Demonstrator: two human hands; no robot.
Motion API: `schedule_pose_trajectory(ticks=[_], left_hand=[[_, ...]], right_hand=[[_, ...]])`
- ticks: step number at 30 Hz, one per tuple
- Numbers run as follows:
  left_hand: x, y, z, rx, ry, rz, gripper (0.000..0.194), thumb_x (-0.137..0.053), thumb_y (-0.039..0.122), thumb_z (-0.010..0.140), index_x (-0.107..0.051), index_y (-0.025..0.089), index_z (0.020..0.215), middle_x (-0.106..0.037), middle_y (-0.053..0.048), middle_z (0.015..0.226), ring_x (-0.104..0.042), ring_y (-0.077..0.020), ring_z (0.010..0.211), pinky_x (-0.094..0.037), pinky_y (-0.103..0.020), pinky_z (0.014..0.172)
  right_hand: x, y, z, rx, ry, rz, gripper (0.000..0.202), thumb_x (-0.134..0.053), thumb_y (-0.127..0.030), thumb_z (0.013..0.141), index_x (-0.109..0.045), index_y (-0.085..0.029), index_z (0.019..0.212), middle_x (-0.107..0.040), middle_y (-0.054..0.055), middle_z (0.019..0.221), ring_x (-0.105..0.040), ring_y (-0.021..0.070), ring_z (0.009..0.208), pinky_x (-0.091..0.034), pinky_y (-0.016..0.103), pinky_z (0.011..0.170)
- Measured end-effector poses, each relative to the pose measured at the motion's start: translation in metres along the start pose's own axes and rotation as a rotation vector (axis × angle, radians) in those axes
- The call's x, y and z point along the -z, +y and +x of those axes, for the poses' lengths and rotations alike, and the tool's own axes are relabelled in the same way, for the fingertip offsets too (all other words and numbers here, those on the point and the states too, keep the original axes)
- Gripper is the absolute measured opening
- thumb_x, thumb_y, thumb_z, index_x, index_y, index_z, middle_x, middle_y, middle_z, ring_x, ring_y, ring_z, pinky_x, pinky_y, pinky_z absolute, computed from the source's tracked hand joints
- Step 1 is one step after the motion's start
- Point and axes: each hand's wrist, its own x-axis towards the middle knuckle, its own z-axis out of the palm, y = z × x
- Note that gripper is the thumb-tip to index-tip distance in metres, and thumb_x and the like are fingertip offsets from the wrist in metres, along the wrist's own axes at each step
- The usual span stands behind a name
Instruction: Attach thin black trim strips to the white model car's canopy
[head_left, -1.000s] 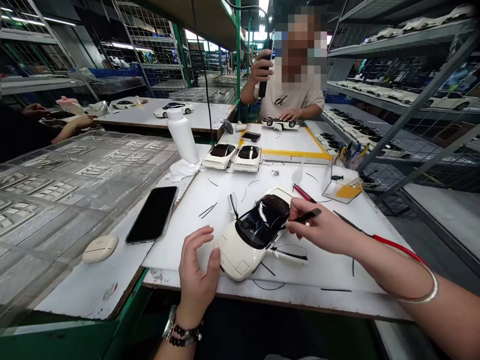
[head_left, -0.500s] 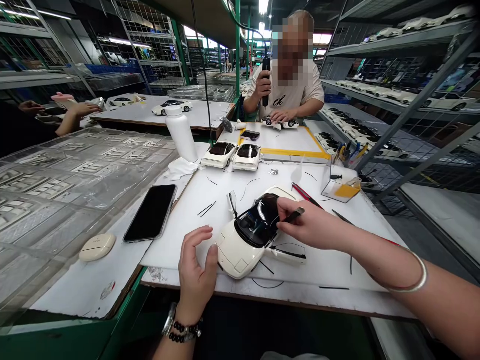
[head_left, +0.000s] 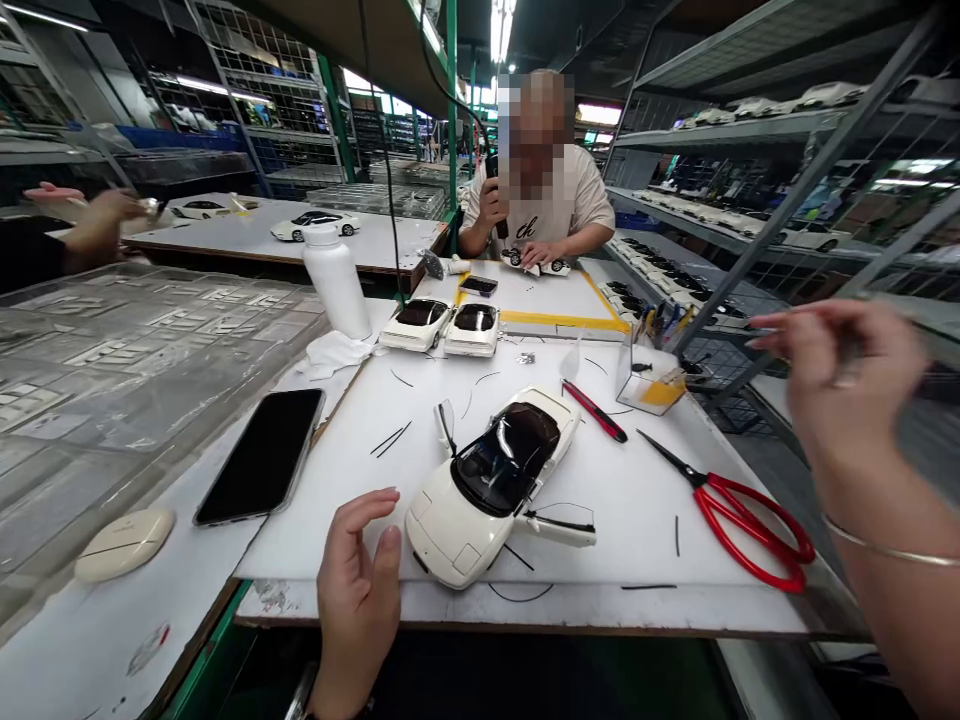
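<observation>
A white model car [head_left: 491,485] with a dark roof and both doors swung out sits at an angle on the white foam sheet [head_left: 322,540]. My left hand [head_left: 360,575] rests by its front left corner, fingers curved and apart, holding nothing; I cannot tell whether it touches the car. Far to the right, my right hand [head_left: 855,375] is raised above the table edge and smeared by motion. Its fingers are pinched together, seemingly around a slim tweezers-like tool that barely shows. Below it lie red-handled scissors [head_left: 739,520], and left of these a red cutter knife [head_left: 595,411].
Thin black strips [head_left: 390,440] are scattered over the foam. Two white model cars [head_left: 472,330], a white bottle [head_left: 335,280] and a clear tool box [head_left: 651,378] stand behind. A phone [head_left: 262,455] and cream case [head_left: 124,545] lie left. Opposite, a person [head_left: 536,190] holds a power screwdriver.
My right hand has left the car's roof and swung up and right, uncovering the scissors. My left hand stays by the car's front. The view has shifted slightly.
</observation>
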Motion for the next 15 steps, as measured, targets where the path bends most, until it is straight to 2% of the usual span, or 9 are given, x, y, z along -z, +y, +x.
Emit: schedule_pose_trajectory(ticks=[3,5,7,9,12,13,15], left_hand=[[0.001,-0.001,0.000,0.003,0.013,-0.020,0.013,-0.052,0.029,0.092,-0.057,0.021,0.100,-0.060,-0.005,0.107,-0.057,-0.0192,0.107,-0.049,-0.033,0.093],[0.002,-0.002,0.000,-0.002,0.017,-0.030,0.012,-0.053,0.028,0.091,-0.058,0.021,0.099,-0.060,-0.005,0.105,-0.058,-0.0181,0.106,-0.049,-0.030,0.091],[0.003,-0.003,0.000,-0.010,0.018,-0.032,0.011,-0.053,0.027,0.091,-0.058,0.021,0.099,-0.060,-0.004,0.104,-0.058,-0.0170,0.105,-0.050,-0.028,0.090],[0.003,-0.003,0.000,-0.016,0.014,-0.026,0.010,-0.052,0.026,0.092,-0.058,0.021,0.099,-0.061,-0.004,0.104,-0.059,-0.0162,0.104,-0.050,-0.026,0.090],[0.002,-0.003,-0.001,-0.023,0.011,-0.023,0.010,-0.052,0.025,0.092,-0.058,0.021,0.099,-0.060,-0.004,0.103,-0.058,-0.0155,0.104,-0.050,-0.025,0.090],[0.002,-0.003,-0.001,-0.024,0.009,-0.024,0.010,-0.052,0.024,0.092,-0.058,0.021,0.099,-0.060,-0.003,0.102,-0.058,-0.0154,0.104,-0.050,-0.025,0.090],[0.002,-0.002,-0.001,-0.025,0.003,-0.024,0.010,-0.051,0.023,0.092,-0.058,0.020,0.099,-0.060,-0.003,0.102,-0.058,-0.0155,0.104,-0.050,-0.025,0.090]], right_hand=[[-0.007,0.043,-0.004,-0.030,-0.188,-0.150,0.026,-0.069,-0.033,0.079,-0.063,-0.018,0.099,-0.069,0.014,0.095,-0.064,0.0194,0.079,-0.047,0.034,0.073],[-0.012,0.057,-0.008,-0.040,-0.316,-0.222,0.023,-0.067,-0.035,0.082,-0.065,-0.020,0.099,-0.069,0.008,0.092,-0.063,0.0155,0.078,-0.048,0.031,0.076],[-0.016,0.061,-0.011,-0.041,-0.359,-0.283,0.023,-0.057,-0.040,0.089,-0.063,-0.020,0.100,-0.067,0.004,0.090,-0.061,0.0127,0.078,-0.050,0.030,0.077],[-0.020,0.060,-0.011,-0.019,-0.339,-0.351,0.027,-0.051,-0.041,0.092,-0.062,-0.018,0.099,-0.065,0.003,0.087,-0.060,0.0133,0.080,-0.048,0.034,0.081],[-0.018,0.055,-0.004,0.044,-0.307,-0.441,0.019,-0.057,-0.035,0.088,-0.067,-0.019,0.087,-0.065,0.004,0.078,-0.059,0.0157,0.079,-0.038,0.040,0.091],[-0.015,0.053,0.000,0.059,-0.265,-0.470,0.017,-0.058,-0.033,0.086,-0.068,-0.020,0.084,-0.066,0.006,0.076,-0.059,0.0176,0.081,-0.035,0.042,0.092],[-0.007,0.045,0.004,0.063,-0.074,-0.546,0.016,-0.063,-0.031,0.081,-0.069,-0.017,0.087,-0.066,0.010,0.080,-0.058,0.0258,0.094,-0.026,0.049,0.095]])
